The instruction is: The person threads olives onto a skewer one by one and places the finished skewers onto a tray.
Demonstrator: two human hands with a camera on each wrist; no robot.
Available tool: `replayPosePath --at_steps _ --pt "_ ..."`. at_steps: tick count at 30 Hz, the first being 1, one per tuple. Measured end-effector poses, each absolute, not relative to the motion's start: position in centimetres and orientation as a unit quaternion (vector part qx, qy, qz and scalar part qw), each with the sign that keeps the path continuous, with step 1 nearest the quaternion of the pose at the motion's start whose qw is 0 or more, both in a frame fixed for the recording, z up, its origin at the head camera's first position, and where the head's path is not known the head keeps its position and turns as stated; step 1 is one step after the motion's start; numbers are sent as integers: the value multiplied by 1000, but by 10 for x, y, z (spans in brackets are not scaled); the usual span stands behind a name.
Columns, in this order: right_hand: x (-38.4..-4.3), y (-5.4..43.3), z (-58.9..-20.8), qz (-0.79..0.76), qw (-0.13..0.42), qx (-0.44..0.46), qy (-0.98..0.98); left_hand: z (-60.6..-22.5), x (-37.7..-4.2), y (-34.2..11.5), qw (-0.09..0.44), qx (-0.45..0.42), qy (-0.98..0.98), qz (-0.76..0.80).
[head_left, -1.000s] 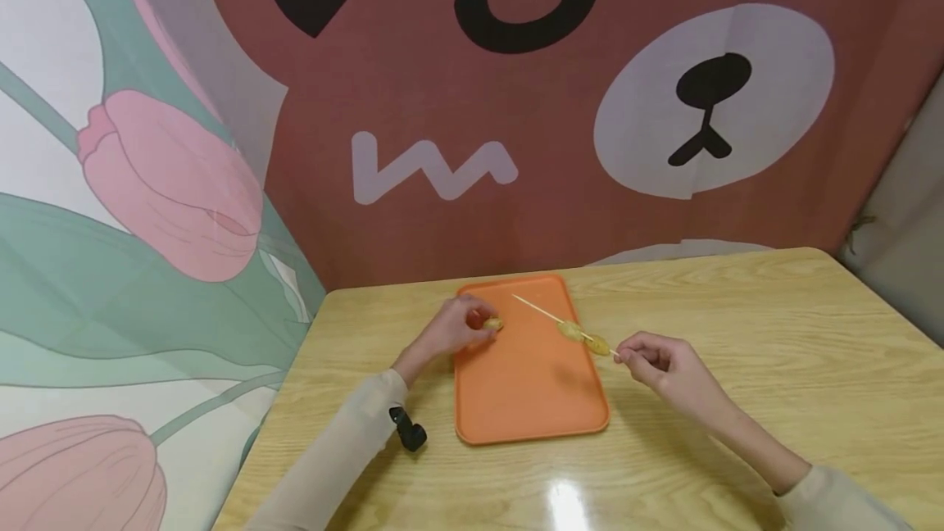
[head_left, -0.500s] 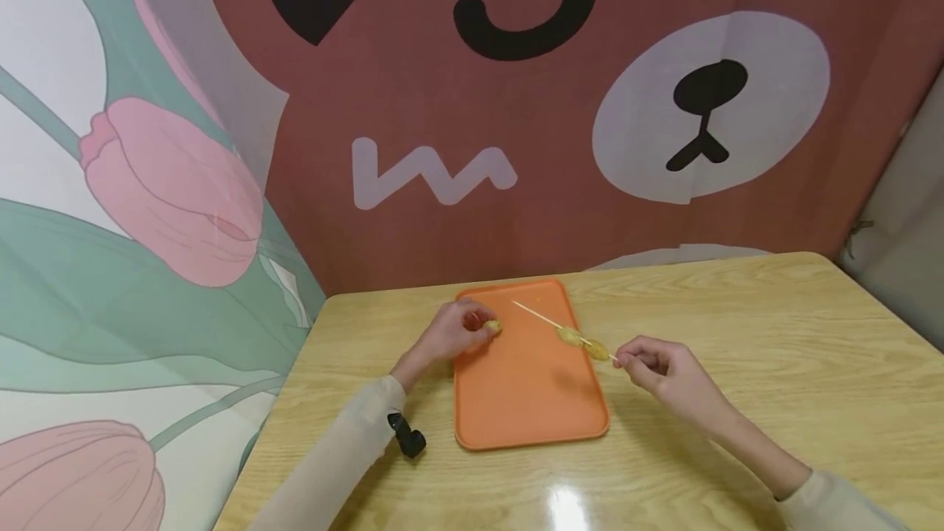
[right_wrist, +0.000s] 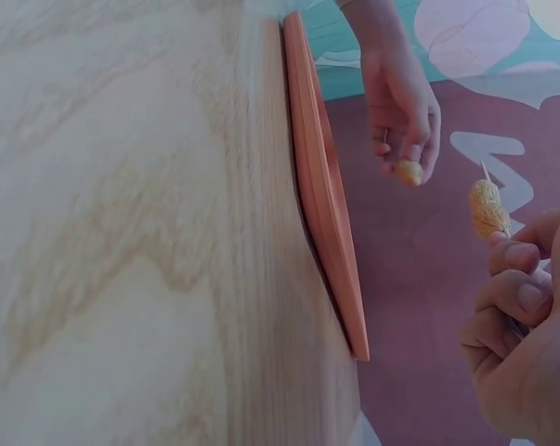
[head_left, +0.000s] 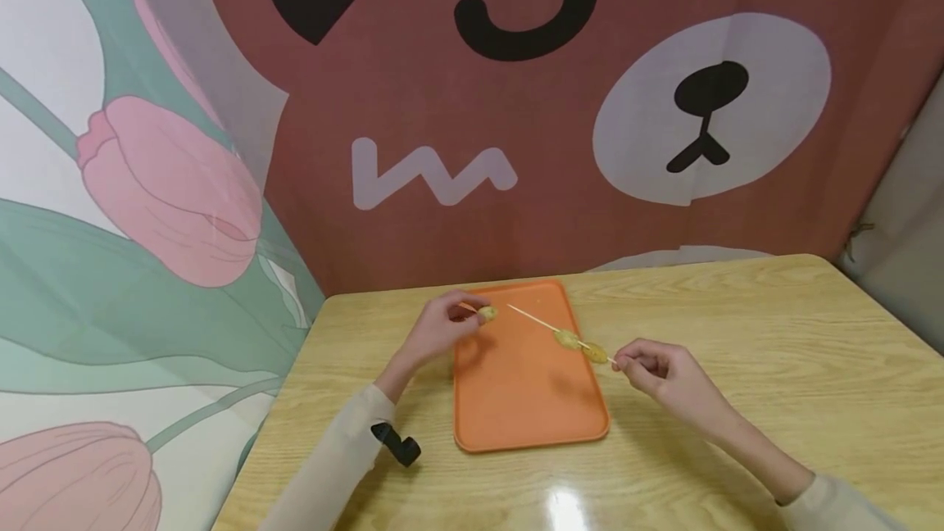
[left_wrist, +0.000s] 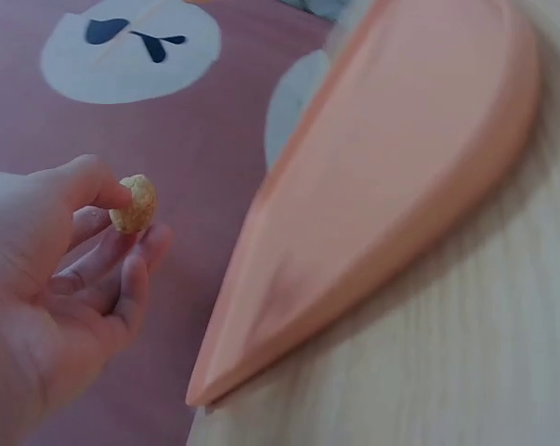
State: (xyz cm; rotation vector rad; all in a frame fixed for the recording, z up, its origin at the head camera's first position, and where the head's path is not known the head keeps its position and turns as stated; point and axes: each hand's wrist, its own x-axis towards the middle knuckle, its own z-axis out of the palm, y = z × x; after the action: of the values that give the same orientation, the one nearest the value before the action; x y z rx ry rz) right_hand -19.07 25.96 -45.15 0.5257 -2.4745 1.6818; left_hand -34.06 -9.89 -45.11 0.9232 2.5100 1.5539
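Note:
My left hand pinches a small, lumpy golden-yellow ball between thumb and fingertips, raised over the far left part of an orange tray. In the left wrist view the ball looks rough and rounded. With its fingers curled, my right hand grips the lower end of a thin wooden skewer just off the tray's right edge. Two yellow pieces sit on the skewer towards the hand, and its bare tip slants up and left towards the ball. Tip and ball are apart.
The tray lies on a light wooden table. Behind the table's far edge stands a red cloth backdrop with a bear print. A dark strap end hangs from the left sleeve.
My left hand has lifted the ball from near the tray surface and shifted it slightly left and away. The right hand and skewer have hardly moved.

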Motion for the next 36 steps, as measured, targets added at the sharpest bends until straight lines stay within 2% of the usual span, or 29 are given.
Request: replayPosePath --at_steps 14,36 --pt "-187 248 -453 562 28 186 -805 -447 -324 -106 90 244 725 638" --pt "-189 250 -454 561 28 181 -808 -448 -320 -86 119 258 627 726"
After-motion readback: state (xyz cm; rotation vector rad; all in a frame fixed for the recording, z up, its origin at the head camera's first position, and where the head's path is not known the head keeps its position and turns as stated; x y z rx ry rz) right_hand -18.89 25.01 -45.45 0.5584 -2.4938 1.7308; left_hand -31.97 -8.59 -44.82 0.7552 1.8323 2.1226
